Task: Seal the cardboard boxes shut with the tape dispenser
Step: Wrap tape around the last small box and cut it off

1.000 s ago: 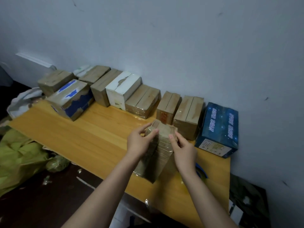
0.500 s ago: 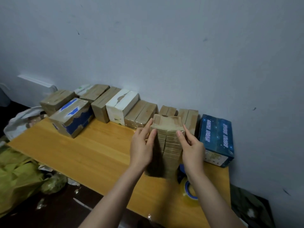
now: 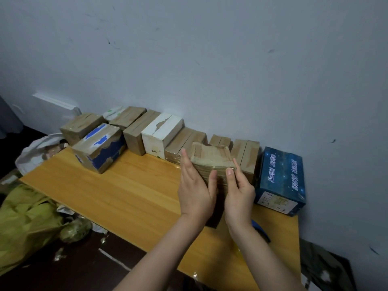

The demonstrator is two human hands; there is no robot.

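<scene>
A brown cardboard box (image 3: 212, 159) wrapped in clear tape stands on end on the wooden table (image 3: 134, 192). My left hand (image 3: 196, 190) lies flat against its left side with straight fingers. My right hand (image 3: 239, 189) presses its right front edge, thumb and fingers extended. A blue tape dispenser (image 3: 260, 229) lies on the table behind my right forearm, mostly hidden.
Several taped boxes line the wall: a blue-patched box (image 3: 98, 148), a white box (image 3: 161, 134), brown boxes (image 3: 245, 158) and a dark blue printed box (image 3: 281, 179) at the right. Green bags (image 3: 25, 219) and scraps lie on the floor at the left.
The box was turned from tilted to standing on end and lifted toward the row at the wall. Both hands slid along its sides. The camera tilted up.
</scene>
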